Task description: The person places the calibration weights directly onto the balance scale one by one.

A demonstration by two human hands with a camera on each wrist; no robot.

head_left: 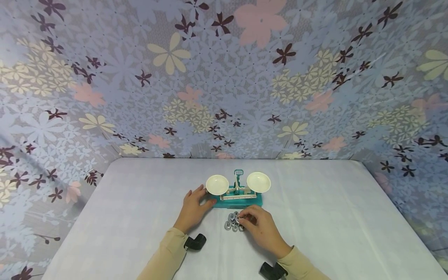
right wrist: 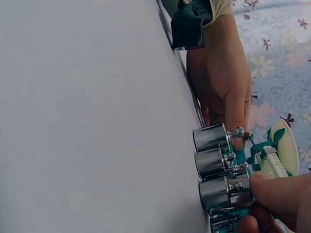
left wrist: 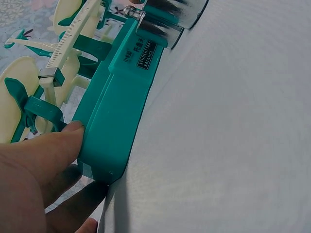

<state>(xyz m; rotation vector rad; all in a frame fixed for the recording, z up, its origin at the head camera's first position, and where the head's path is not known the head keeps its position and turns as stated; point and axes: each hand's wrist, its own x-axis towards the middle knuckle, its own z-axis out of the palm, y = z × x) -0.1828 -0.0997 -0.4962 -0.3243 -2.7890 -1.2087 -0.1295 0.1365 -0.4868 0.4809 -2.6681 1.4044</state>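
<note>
A green balance scale (head_left: 238, 203) with two cream pans and a ruled beam stands on the table. My left hand (head_left: 193, 207) holds the left end of its base, with the thumb (left wrist: 65, 143) on the front edge and the fingers at the end. In front of the scale stands a cluster of shiny metal weights (head_left: 228, 225) with knobs. Over the cluster's right side, my right hand (head_left: 261, 228) pinches a weight between thumb and fingertips. In the right wrist view, the thumb (right wrist: 272, 191) is beside the metal weights (right wrist: 214, 194); the pinched one is partly hidden.
A pale cloth covers the table (head_left: 332, 217). Behind and at the sides hangs a floral curtain (head_left: 224, 77). The left pan (head_left: 217, 184) and right pan (head_left: 259, 182) stand up above the scale's base. A black wrist camera (head_left: 196, 242) sits on my left wrist.
</note>
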